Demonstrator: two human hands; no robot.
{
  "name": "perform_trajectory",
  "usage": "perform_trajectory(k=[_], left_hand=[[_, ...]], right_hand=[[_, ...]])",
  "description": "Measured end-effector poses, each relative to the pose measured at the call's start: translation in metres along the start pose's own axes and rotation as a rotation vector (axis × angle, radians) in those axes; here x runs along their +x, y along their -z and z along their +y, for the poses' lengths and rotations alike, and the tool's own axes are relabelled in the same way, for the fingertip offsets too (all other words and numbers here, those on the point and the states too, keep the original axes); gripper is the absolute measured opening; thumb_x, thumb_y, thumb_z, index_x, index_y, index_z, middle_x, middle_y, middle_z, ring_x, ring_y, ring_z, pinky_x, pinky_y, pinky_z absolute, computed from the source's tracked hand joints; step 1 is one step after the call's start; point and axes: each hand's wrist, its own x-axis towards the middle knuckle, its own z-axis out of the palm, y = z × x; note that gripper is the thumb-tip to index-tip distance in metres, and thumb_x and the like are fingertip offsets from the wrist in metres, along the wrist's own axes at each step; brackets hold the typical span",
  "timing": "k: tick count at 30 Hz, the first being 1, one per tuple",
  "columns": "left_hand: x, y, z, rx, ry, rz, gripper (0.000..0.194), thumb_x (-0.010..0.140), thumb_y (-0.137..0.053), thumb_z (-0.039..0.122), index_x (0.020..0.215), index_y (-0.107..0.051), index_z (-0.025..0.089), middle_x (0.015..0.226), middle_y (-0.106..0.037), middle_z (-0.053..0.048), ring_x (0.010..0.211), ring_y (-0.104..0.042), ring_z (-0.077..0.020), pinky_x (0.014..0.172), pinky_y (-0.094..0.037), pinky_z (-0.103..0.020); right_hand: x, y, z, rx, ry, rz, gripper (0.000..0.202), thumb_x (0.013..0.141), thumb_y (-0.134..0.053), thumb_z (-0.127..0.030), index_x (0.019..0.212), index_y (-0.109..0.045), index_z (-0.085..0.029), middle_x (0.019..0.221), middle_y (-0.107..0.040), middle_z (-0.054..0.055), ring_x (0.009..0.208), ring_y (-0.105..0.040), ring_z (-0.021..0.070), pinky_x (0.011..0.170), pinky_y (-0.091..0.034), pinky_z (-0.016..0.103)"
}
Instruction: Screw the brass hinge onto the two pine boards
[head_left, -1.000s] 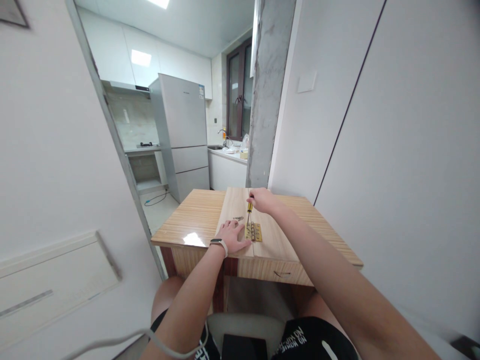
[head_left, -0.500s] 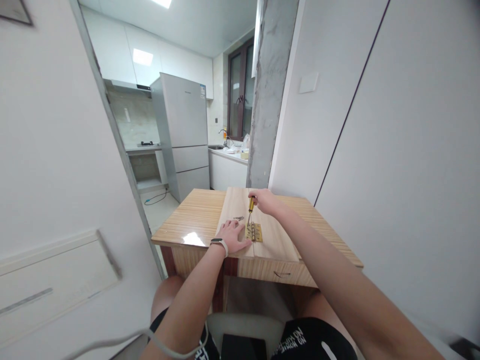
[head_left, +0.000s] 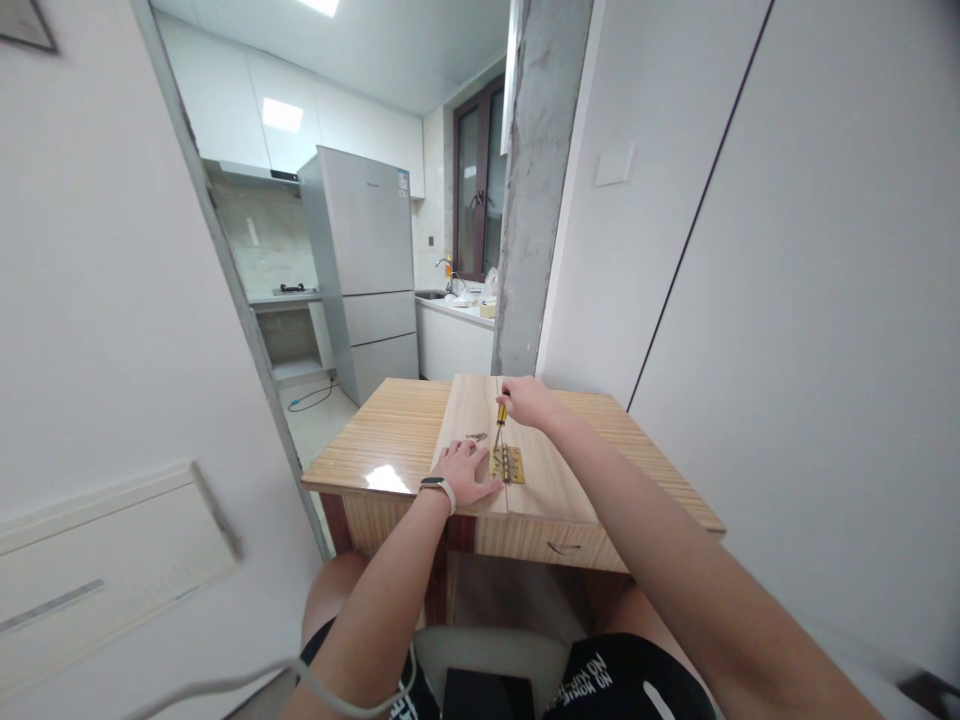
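Yellow metal hinge point(head_left: 507, 464): flat across the seam point(head_left: 508, 500) between two pale wooden boards point(head_left: 555, 488); one leaf to each side.
Hinge axis: barrel along the seam, running away from the person.
Screwdriver point(head_left: 501, 412): yellow and dark handle uppermost, long axis steep, leaning slightly right at the top; tip points down at the far part of the left leaf. Seating of the tip: too small to tell.
Right hand point(head_left: 527, 402): fingers clamped on the upper end of the handle, above the far part of the boards.
Left hand point(head_left: 463, 472): palm down on the left board, fingers somewhat apart and pointing away, thumb at the hinge's near left corner.
Wristband point(head_left: 438, 486): dark face, pale strap, left wrist.
Small loose screws point(head_left: 476, 437): cluster on the left board, just beyond the left fingertips.
Board edges: near ends by the front edge of the striped table point(head_left: 397, 420), above a drawer point(head_left: 555, 546).
Room: tight on the hinge's left, beside the hand; open on its right as far as the right forearm point(head_left: 637, 520).
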Motion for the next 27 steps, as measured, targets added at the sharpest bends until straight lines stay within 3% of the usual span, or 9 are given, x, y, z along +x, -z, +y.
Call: perform_trajectory(k=[3, 7, 13, 19, 27], left_hand=[[0.0, -0.002, -0.001, 0.013, -0.007, 0.009, 0.076, 0.082, -0.046, 0.082, 0.141, -0.052, 0.034, 0.142, -0.049, -0.009, 0.13, -0.041, -0.0357, 0.109, -0.035, -0.052], [0.001, -0.004, -0.003, 0.02, -0.011, 0.022, 0.075, 0.082, -0.047, 0.082, 0.139, -0.053, 0.034, 0.141, -0.05, -0.008, 0.13, -0.042, -0.0352, 0.108, -0.037, -0.052], [0.001, -0.005, -0.004, 0.008, -0.014, 0.026, 0.075, 0.082, -0.046, 0.082, 0.139, -0.054, 0.034, 0.142, -0.05, -0.008, 0.13, -0.041, -0.0355, 0.109, -0.036, -0.052], [0.0, -0.003, -0.005, 0.008, -0.011, 0.017, 0.076, 0.082, -0.045, 0.083, 0.14, -0.053, 0.034, 0.142, -0.05, -0.009, 0.131, -0.041, -0.0357, 0.109, -0.035, -0.053], [0.001, -0.004, -0.003, 0.018, -0.011, 0.018, 0.076, 0.082, -0.046, 0.083, 0.14, -0.053, 0.034, 0.142, -0.05, -0.009, 0.131, -0.041, -0.0358, 0.109, -0.036, -0.053]], right_hand=[[0.001, -0.002, -0.001, 0.001, 0.006, 0.023, 0.031, 0.098, -0.057, -0.045, 0.095, -0.074, -0.018, 0.098, -0.075, 0.013, 0.095, -0.069, 0.0241, 0.08, -0.045, 0.029], [0.001, -0.007, 0.002, 0.047, 0.081, 0.07, 0.015, 0.095, -0.064, -0.027, 0.1, -0.074, -0.019, 0.104, -0.075, 0.009, 0.098, -0.067, 0.0205, 0.085, -0.044, 0.027], [-0.001, -0.008, 0.012, 0.117, 0.13, 0.069, 0.023, 0.094, -0.057, -0.012, 0.107, -0.074, -0.021, 0.107, -0.075, 0.007, 0.099, -0.067, 0.0178, 0.085, -0.044, 0.024], [0.001, -0.001, 0.013, 0.116, 0.113, 0.028, 0.022, 0.094, -0.059, -0.014, 0.107, -0.075, -0.021, 0.108, -0.076, 0.006, 0.1, -0.068, 0.0187, 0.085, -0.045, 0.024], [-0.001, 0.002, 0.002, -0.005, 0.031, -0.032, 0.024, 0.1, -0.055, -0.033, 0.103, -0.074, -0.018, 0.105, -0.075, 0.013, 0.102, -0.068, 0.0235, 0.085, -0.045, 0.028]])
